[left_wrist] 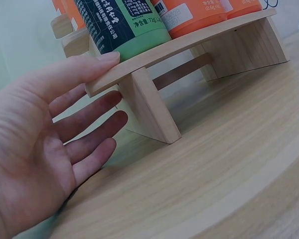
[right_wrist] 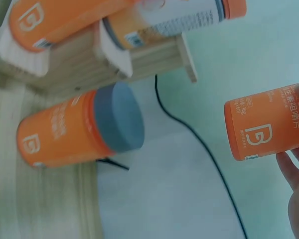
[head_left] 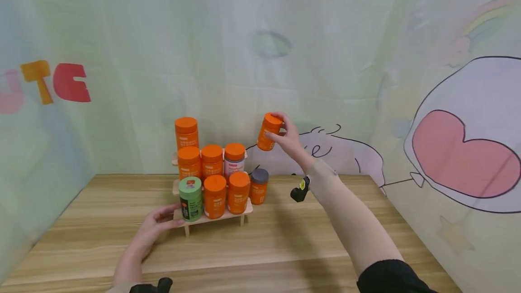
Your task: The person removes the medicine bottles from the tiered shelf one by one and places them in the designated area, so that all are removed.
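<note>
My right hand (head_left: pixel 290 141) holds an orange supplement bottle (head_left: pixel 266 135) in the air, right of a three-tier wooden rack (head_left: pixel 247 209). The bottle tilts; in the right wrist view its base and white print show, with the fingertips at its far end. My left hand (head_left: pixel 152 227) grips the left end of the rack's lowest tier. In the left wrist view the thumb (left_wrist: pixel 108 57) lies on that tier beside a green bottle (left_wrist: pixel 134 30), with the other fingers below the edge. Orange bottles (head_left: pixel 215 198) fill the rest of the lowest tier.
Two orange bottles (head_left: pixel 212 159) and a white-labelled one (head_left: pixel 234 159) stand on the middle tier. One orange bottle (head_left: pixel 186 132) is at the top left. Right of the rack, a grey-lidded orange bottle (head_left: pixel 259 189) stands on the wooden table (head_left: pixel 228 257). A printed curtain (head_left: pixel 134 116) hangs behind.
</note>
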The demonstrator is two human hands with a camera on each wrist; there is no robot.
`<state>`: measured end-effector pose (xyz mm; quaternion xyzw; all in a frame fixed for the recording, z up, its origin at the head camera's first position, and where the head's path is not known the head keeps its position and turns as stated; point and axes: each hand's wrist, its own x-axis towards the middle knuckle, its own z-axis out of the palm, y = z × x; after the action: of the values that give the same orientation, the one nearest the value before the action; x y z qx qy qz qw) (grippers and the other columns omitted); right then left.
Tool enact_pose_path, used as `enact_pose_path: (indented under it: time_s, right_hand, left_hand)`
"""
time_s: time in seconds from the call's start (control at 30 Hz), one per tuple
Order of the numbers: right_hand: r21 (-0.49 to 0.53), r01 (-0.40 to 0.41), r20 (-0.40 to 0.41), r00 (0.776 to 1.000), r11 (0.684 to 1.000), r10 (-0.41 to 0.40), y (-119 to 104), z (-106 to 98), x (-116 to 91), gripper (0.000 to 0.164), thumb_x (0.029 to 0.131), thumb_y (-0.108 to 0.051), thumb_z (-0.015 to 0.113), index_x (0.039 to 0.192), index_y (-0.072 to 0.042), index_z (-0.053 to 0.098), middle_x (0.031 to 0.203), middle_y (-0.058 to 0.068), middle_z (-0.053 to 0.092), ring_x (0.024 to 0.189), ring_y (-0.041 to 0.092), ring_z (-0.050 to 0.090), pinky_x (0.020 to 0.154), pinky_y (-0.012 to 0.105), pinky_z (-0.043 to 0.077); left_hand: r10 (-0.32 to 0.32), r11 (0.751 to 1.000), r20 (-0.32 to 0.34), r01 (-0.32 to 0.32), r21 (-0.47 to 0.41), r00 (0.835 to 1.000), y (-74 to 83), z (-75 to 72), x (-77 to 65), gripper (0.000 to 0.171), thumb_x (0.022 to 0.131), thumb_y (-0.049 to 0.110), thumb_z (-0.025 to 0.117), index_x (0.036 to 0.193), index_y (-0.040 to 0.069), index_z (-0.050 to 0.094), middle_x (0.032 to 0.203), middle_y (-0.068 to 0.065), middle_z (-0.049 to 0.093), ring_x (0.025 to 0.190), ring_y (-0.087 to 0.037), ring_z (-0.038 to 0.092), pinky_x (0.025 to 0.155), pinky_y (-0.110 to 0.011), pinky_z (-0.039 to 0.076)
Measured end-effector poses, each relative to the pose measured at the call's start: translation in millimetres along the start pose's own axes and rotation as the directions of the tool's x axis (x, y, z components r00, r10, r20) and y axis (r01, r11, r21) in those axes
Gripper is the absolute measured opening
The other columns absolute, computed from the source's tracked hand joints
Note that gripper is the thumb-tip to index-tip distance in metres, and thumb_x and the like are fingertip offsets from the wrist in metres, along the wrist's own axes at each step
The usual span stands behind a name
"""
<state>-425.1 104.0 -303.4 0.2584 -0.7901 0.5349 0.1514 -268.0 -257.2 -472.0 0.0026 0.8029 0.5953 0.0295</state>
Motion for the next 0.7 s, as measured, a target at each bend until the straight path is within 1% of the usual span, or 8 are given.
enact_pose_path:
  time_s: [0.07,0.17,0.33,0.4,0.53,0.63,0.7]
  right_hand:
    - [0.0,-0.012,-0.004,1.0,1.0,0.012,4.1,-4.5,-4.6,0.056,0.087,-0.006,0.067,0.139,-0.006,0.045,0.135,0.016,0.054,0.119,0.034,0.052,0.093,0.042,0.049]
    - [0.005,-0.044,-0.001,0.999,0.999,0.044,11.1,-9.9,-11.5,0.056,0.087,-0.005,0.066,0.139,-0.005,0.045,0.134,0.017,0.054,0.119,0.034,0.052,0.093,0.04,0.048]
    - [0.023,-0.094,0.018,0.995,0.995,0.094,23.7,-16.2,-22.7,0.057,0.088,-0.006,0.066,0.14,-0.005,0.043,0.136,0.017,0.052,0.121,0.033,0.05,0.095,0.04,0.046]
    - [0.019,-0.103,0.022,0.995,0.995,0.102,29.2,-18.4,-27.9,0.057,0.088,-0.007,0.066,0.14,-0.006,0.042,0.136,0.016,0.051,0.122,0.033,0.049,0.096,0.042,0.046]
    - [-0.009,-0.123,0.026,0.992,0.992,0.123,41.9,-19.4,-39.5,0.058,0.087,-0.01,0.067,0.14,-0.008,0.043,0.135,0.015,0.051,0.123,0.033,0.05,0.098,0.046,0.046]
    - [-0.026,-0.147,0.023,0.989,0.989,0.147,52.0,-18.0,-49.0,0.058,0.087,-0.012,0.068,0.14,-0.009,0.044,0.135,0.014,0.052,0.123,0.033,0.051,0.098,0.046,0.047]
    - [-0.035,-0.159,0.022,0.987,0.987,0.16,58.3,-16.4,-54.6,0.058,0.087,-0.013,0.068,0.14,-0.009,0.044,0.135,0.014,0.052,0.123,0.032,0.051,0.097,0.045,0.048]
  left_hand:
    - [0.0,1.0,0.001,0.0,0.005,1.0,-0.2,0.1,0.3,0.068,0.089,0.021,0.071,0.143,-0.008,0.041,0.149,-0.028,0.041,0.133,-0.036,0.041,0.104,-0.036,0.039]
    - [0.006,1.0,0.005,-0.006,0.005,1.0,-0.4,-0.2,0.3,0.068,0.089,0.021,0.07,0.143,-0.008,0.04,0.149,-0.028,0.04,0.132,-0.037,0.041,0.105,-0.038,0.039]
    - [0.001,1.0,0.009,-0.001,0.015,1.0,0.3,-0.6,0.5,0.069,0.089,0.021,0.07,0.143,-0.008,0.039,0.149,-0.028,0.039,0.133,-0.037,0.041,0.103,-0.034,0.04]
    - [0.002,1.0,0.014,-0.002,0.014,1.0,0.9,-0.4,0.7,0.069,0.09,0.022,0.07,0.144,-0.009,0.038,0.15,-0.029,0.039,0.134,-0.039,0.04,0.104,-0.037,0.039]
    - [0.01,1.0,0.024,-0.01,-0.015,1.0,0.3,-0.8,-0.3,0.07,0.09,0.02,0.069,0.144,-0.01,0.037,0.15,-0.031,0.035,0.135,-0.044,0.037,0.111,-0.053,0.033]
    - [0.004,0.999,0.024,-0.003,-0.033,1.0,0.0,-0.4,-0.8,0.071,0.089,0.019,0.07,0.144,-0.01,0.036,0.151,-0.032,0.034,0.137,-0.045,0.035,0.113,-0.056,0.03]
    - [0.004,0.999,0.024,-0.004,-0.035,1.0,0.0,-0.4,-0.8,0.071,0.089,0.019,0.07,0.144,-0.01,0.036,0.151,-0.032,0.034,0.136,-0.045,0.035,0.113,-0.057,0.03]
